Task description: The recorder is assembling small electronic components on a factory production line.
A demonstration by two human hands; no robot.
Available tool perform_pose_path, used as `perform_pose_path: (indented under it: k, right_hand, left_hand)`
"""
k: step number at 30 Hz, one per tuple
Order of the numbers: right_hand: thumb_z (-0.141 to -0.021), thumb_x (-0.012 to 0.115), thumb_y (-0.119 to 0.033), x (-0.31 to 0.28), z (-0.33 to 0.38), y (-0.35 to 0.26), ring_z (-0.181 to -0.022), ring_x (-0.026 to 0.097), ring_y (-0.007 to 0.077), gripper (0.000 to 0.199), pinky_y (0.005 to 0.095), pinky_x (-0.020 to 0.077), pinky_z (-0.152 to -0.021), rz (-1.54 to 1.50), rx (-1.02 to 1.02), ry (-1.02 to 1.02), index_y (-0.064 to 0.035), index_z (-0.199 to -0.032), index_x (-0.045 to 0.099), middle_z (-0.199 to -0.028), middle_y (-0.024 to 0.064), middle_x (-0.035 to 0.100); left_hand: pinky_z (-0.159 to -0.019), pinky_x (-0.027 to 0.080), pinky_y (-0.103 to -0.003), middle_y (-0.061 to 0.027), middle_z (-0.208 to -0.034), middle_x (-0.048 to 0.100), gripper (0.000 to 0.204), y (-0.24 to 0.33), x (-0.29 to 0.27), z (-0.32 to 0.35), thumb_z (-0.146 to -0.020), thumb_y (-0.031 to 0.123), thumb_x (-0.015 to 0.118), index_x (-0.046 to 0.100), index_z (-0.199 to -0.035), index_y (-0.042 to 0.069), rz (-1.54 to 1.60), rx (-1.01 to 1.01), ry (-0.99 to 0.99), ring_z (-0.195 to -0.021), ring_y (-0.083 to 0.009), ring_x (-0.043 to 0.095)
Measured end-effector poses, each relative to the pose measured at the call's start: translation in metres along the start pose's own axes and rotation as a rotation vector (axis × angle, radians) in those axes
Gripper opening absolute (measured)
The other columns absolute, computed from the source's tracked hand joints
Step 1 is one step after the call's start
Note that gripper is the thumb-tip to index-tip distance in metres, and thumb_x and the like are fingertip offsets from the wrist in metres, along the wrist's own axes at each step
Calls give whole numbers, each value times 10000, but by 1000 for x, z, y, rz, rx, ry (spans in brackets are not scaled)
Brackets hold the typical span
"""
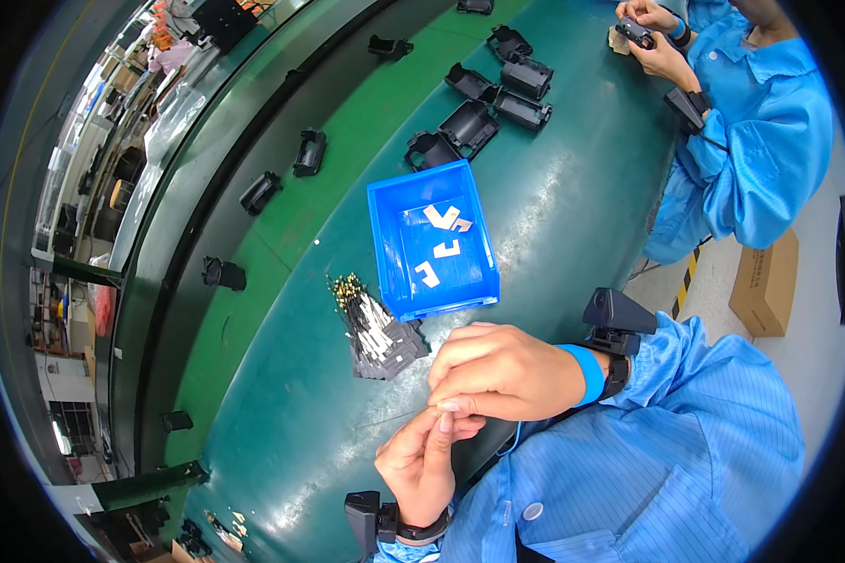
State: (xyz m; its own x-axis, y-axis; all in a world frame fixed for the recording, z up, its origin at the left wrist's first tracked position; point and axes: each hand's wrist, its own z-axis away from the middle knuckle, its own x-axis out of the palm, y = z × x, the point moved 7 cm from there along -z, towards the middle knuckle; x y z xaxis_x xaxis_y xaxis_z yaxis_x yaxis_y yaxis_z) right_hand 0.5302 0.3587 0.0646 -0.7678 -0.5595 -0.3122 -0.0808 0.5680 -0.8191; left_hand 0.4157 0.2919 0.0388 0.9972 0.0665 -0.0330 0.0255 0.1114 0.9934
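Note:
My left hand (421, 462) and my right hand (512, 371) meet fingertip to fingertip over the near edge of the green table. Both are closed in a pinch, thumbs and fingers pressed together; whatever they hold is too small and covered to make out. Just beyond them lies a fanned bundle of dark, flat pieces with white strips and thin black leads ending in gold tips (377, 340). Behind that bundle stands a blue plastic bin (438, 307), with a few small off-white angular pieces (446, 250) on its bottom.
Several black plastic housings (469, 127) lie on the table beyond the bin. More housings (310, 152) sit spaced along the green conveyor belt (282, 220) at the left. At far right a co-worker in blue (760, 131) handles a black part. A cardboard box (765, 286) stands on the floor.

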Motion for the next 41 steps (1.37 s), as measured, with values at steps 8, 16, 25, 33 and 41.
perform_pose_path:
  k: [8, 16, 25, 33, 41]
  right_hand:
    - [-869, 549, -136, -9, -7, 8, -758, 545, 258, 142, 350, 432, -683, -17, 70, -22, -11, -821, 594, -814, 94, 575]
    - [-783, 607, -104, -61, -26, 13, -740, 553, 244, 111, 355, 430, -664, 754, -4, 86, -36, -871, 609, -802, 70, 580]
    - [-757, 674, -127, -44, -20, 3, -771, 569, 222, 132, 329, 446, -688, 305, -47, 120, -41, -853, 649, -854, 59, 616]
    - [-731, 678, -58, 3, -10, 1, -770, 577, 230, 121, 320, 457, -676, -178, 53, 188, -15, -837, 636, -854, 95, 616]
    - [-620, 661, -146, 8, -19, -38, -723, 560, 214, 176, 343, 436, -653, 493, -316, 244, -64, -743, 566, -777, 47, 573]
  left_hand:
    - [-650, 552, -310, -177, -861, 647, 197, 0, 3, -2, -897, 65, 525, 596, -990, -94, 128, -110, -56, -726, -229, 659]
    - [-638, 563, -357, -238, -905, 629, 183, -22, 1, 3, -885, 27, 524, 567, -1032, -74, 342, -263, -160, -730, -278, 658]
    - [-569, 566, -333, -231, -818, 637, 214, 1, -7, -7, -883, 27, 512, 472, -1083, -36, 363, -30, 79, -632, -267, 655]
    - [-563, 565, -326, -203, -791, 636, 283, 1, -9, -3, -877, 23, 518, 395, -1131, -7, 404, 37, 102, -612, -245, 646]
    - [-702, 529, -258, -198, -996, 589, 375, 3, -37, 13, -801, 18, 638, 433, -1111, -29, 40, 232, 206, -759, -200, 636]
